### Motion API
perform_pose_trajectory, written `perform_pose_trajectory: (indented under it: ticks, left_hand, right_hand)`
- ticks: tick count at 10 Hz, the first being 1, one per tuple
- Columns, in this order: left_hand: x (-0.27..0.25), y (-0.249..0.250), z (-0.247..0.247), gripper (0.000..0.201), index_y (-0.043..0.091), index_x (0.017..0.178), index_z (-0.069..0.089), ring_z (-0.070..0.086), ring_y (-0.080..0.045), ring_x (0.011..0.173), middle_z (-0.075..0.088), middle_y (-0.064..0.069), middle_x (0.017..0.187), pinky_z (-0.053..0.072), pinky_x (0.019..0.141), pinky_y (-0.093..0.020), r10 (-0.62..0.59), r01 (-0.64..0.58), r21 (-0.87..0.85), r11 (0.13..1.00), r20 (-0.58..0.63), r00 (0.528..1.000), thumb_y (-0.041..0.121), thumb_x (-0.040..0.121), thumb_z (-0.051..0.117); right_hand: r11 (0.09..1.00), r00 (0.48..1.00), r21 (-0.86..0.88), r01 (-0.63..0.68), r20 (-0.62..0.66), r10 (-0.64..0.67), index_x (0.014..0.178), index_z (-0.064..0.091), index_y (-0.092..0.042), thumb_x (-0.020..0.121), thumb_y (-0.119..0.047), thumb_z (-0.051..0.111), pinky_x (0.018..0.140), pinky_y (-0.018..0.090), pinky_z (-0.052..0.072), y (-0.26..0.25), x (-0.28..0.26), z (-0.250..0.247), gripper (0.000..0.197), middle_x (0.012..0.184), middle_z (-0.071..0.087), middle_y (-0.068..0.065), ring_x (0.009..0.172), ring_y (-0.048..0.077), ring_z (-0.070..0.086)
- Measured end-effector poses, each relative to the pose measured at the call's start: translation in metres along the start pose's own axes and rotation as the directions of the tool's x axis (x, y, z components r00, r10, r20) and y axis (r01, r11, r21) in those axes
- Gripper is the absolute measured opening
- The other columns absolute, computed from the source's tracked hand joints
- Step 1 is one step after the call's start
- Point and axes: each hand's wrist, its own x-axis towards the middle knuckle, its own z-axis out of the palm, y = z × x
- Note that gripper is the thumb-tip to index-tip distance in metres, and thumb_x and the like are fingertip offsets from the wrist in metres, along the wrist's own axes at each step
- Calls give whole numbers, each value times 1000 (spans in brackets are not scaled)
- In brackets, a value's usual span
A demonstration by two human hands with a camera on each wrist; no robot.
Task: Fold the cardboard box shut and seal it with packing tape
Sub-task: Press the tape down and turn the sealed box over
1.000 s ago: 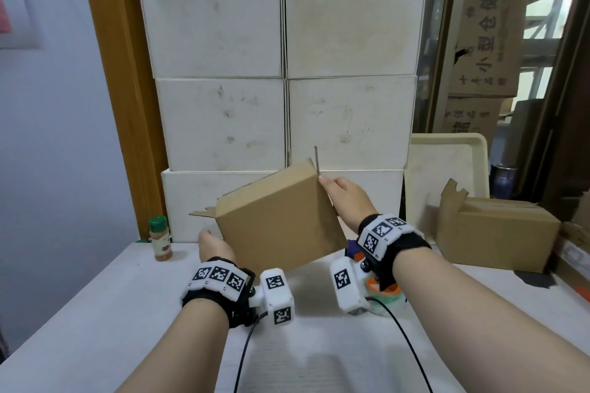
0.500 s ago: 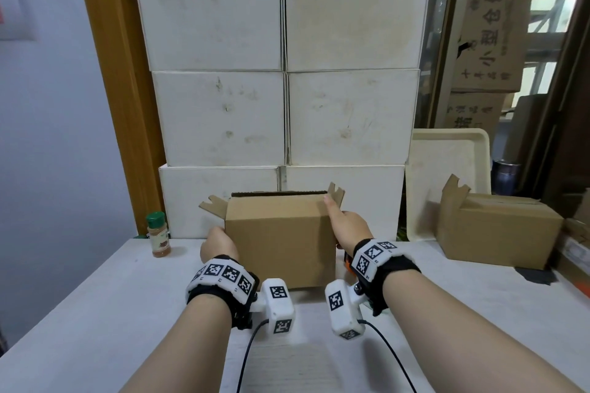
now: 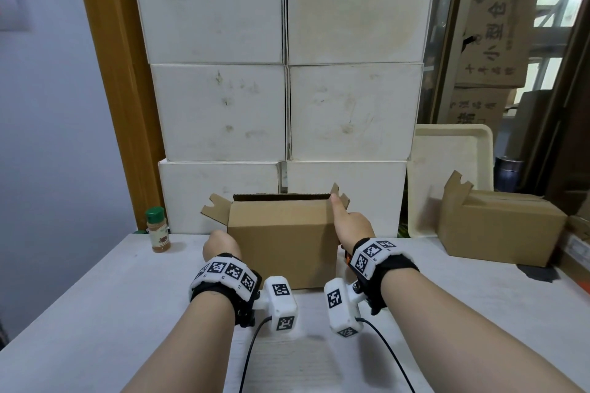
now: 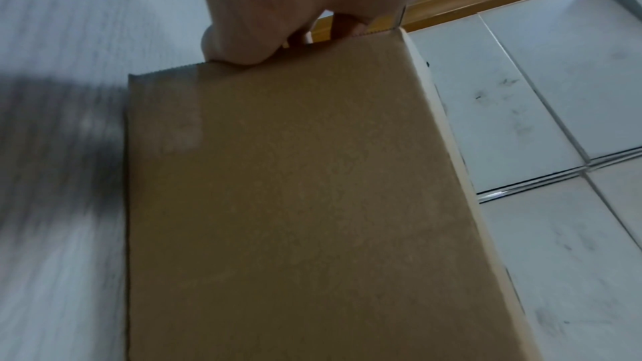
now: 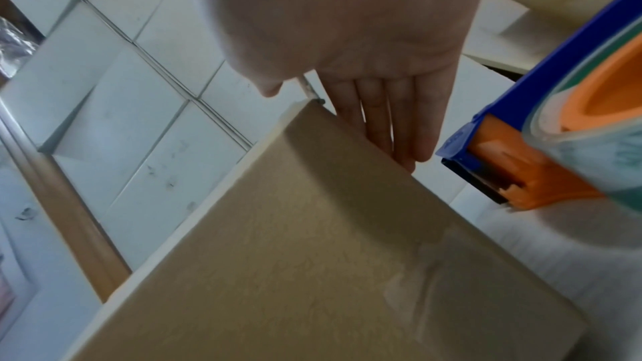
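Observation:
A brown cardboard box [image 3: 281,242] stands upright on the white table [image 3: 95,313], top open, with a small flap sticking out at each upper side. My left hand [image 3: 220,244] is low at its left side; in the left wrist view the hand [image 4: 278,10] curls round the edge of the box [image 4: 295,188]. My right hand [image 3: 351,226] lies flat on the right wall, thumb at the top front corner. In the right wrist view its straight fingers [image 5: 399,120] run along the box [image 5: 312,257]. A blue and orange tape dispenser [image 5: 555,147] sits just right of the box.
A stack of white boxes [image 3: 284,105] rises right behind the box. A spice jar [image 3: 157,229] stands at the back left. A second cardboard box [image 3: 498,230] and a leaning cream tray [image 3: 450,182] are at the right. Two cables trail from the wrist cameras.
A second ago the box was lifted and tilted between both hands. It now stands level on the table, open top up, with both hands still on its sides.

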Motion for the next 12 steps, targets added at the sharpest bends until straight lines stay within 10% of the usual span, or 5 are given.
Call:
perform_pose_trajectory:
  ticks: [5, 6, 8, 9, 12]
  left_hand:
    - [5, 3, -2, 41, -10, 139, 33, 43, -39, 128, 43, -29, 140, 36, 103, -38, -37, 29, -270, 963, -25, 999, 3, 102, 23]
    - [8, 10, -12, 42, -6, 142, 27, 43, -40, 128, 41, -29, 140, 36, 103, -40, -63, 31, -356, 934, -80, 995, 4, 102, 23]
    - [19, 41, -50, 38, 3, 129, 46, 50, -36, 122, 50, -20, 133, 42, 103, -45, -87, -20, -347, 938, -290, 953, 18, 94, 41]
    - [19, 75, -62, 35, 13, 113, 61, 55, -32, 115, 60, -11, 123, 44, 102, -45, 214, -277, -218, 936, -275, 937, 21, 84, 46]
    - [11, 109, -27, 27, 25, 64, 45, 48, -25, 88, 53, 1, 80, 44, 74, -26, 377, -442, 184, 878, 301, 876, 17, 89, 53]
  right_hand:
    - [996, 998, -62, -64, -20, 63, 86, 61, -9, 91, -60, 24, 82, 34, 47, -15, -3, -9, 63, 85, 63, 12, 83, 29, 59]
    - [998, 999, -57, 2, -53, -5, 74, 56, -8, 89, -52, 33, 69, 32, 43, -26, -2, -17, 52, 76, 58, 8, 73, 26, 56]
    - [869, 913, -323, 374, -38, -407, 124, 56, -11, 86, -34, 48, 89, 32, 44, -66, -1, -32, 45, 131, 50, 8, 112, 25, 55]
    - [712, 864, -490, 502, 249, -438, 123, 59, -15, 85, -38, 56, 91, 31, 46, -83, -7, -19, 45, 126, 59, 4, 111, 23, 57]
    - [420, 807, -698, 580, 423, -412, 96, 65, -13, 72, -54, 66, 69, 31, 51, -81, -9, 9, 47, 94, 62, 4, 90, 25, 61]
